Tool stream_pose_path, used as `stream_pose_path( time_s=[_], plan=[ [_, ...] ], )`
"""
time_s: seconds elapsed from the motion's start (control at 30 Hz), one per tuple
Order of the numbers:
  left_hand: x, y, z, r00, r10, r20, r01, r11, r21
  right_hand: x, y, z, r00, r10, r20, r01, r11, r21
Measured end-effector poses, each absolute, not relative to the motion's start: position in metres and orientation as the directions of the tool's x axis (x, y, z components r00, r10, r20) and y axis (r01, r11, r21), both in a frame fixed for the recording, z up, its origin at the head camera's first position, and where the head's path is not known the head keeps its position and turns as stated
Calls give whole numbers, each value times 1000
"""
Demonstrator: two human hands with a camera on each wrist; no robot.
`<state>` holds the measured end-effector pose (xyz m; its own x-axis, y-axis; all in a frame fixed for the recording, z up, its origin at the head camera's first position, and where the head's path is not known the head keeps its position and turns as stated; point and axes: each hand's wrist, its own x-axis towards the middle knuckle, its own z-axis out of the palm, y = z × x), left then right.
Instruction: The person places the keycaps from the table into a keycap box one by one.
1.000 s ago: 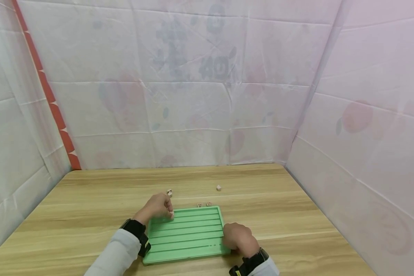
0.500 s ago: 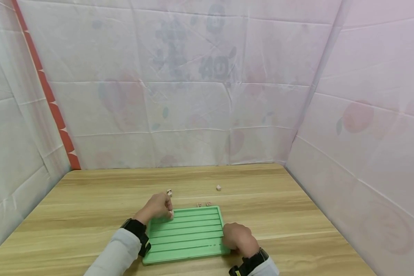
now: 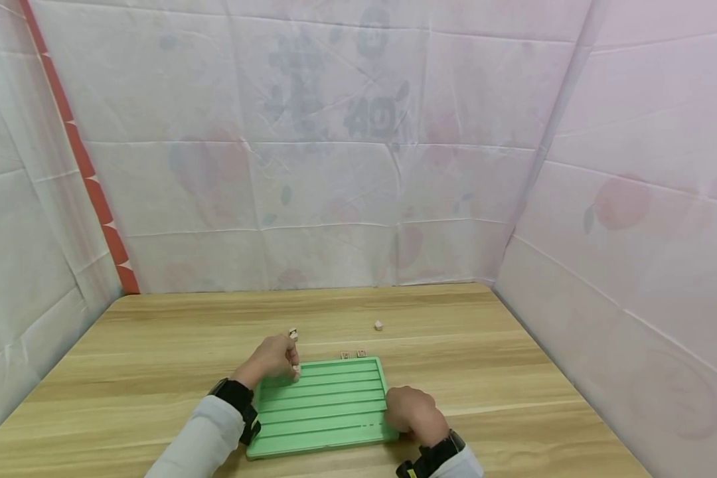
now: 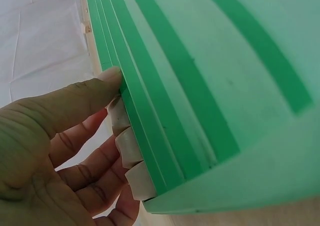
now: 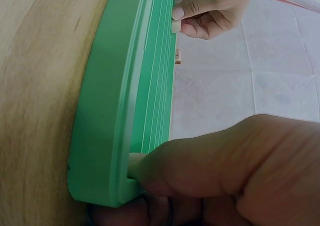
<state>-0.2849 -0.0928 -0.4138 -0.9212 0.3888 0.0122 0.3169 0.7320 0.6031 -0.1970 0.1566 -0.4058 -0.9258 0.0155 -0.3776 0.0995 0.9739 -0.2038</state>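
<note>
A green ridged tray (image 3: 328, 401) lies on the table. At its far left corner my left hand (image 3: 273, 357) pinches a small wooden block (image 4: 119, 117). Two more pale blocks (image 4: 131, 147) line up beside it along the tray's edge in the left wrist view, with the fingers curled behind the row. My right hand (image 3: 415, 413) grips the tray's right side near the front corner, thumb over the rim and fingers underneath. By that thumb's tip, the right wrist view shows something pale; I cannot tell whether it is a block or the nail.
Two small printed blocks (image 3: 354, 354) lie just beyond the tray's far edge. Farther back on the wooden table (image 3: 185, 345) sit a single block (image 3: 378, 325) and, past my left hand, a couple of blocks (image 3: 293, 334). Pale sheets (image 3: 334, 166) hang around the table.
</note>
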Motion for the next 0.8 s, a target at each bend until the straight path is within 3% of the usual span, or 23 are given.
stream_pose_path(
  time_s=[0.43,0.8],
  plan=[
    [-289,-95,-412,-909,415,29,347,719,602,-194,156,-403,-933,-6,-361,66,980,-188],
    [-293,-97,-399,-917,397,25,362,805,470,-192,158,-402,-941,-33,-338,37,980,-197]
  ],
)
